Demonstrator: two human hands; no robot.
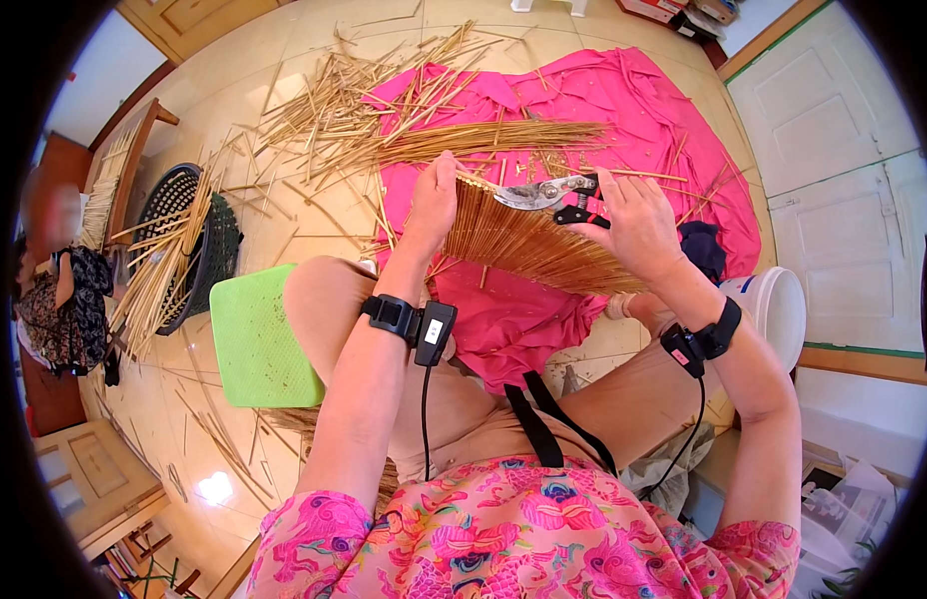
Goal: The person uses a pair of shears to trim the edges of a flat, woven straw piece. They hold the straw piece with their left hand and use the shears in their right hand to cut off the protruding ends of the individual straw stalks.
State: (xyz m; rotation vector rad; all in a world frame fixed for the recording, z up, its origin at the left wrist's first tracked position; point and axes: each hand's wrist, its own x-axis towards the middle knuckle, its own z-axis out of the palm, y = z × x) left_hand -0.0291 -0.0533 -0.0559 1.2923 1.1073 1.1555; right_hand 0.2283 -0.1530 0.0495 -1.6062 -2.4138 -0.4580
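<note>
A flat, fan-like row of brown plant stalks (523, 247) hangs above the pink cloth, slanting down to the right. My left hand (436, 196) grips its upper left corner, thumb and fingers pinching the edge. In my right hand (637, 221) is a pair of pruning shears (542, 193) with black and red handles. Their curved metal blade points left and lies along the top edge of the stalks, close to the cut ends. Whether the blades touch a stalk, I cannot tell.
Loose stalks (336, 105) and a stalk bundle (501, 137) lie beyond on the pink cloth (628, 97) and tiles. A dark plastic basket (228, 224) holding stalks, a green stool (261, 344) and a seated person (63, 299) are left. A white bucket (781, 318) stands right.
</note>
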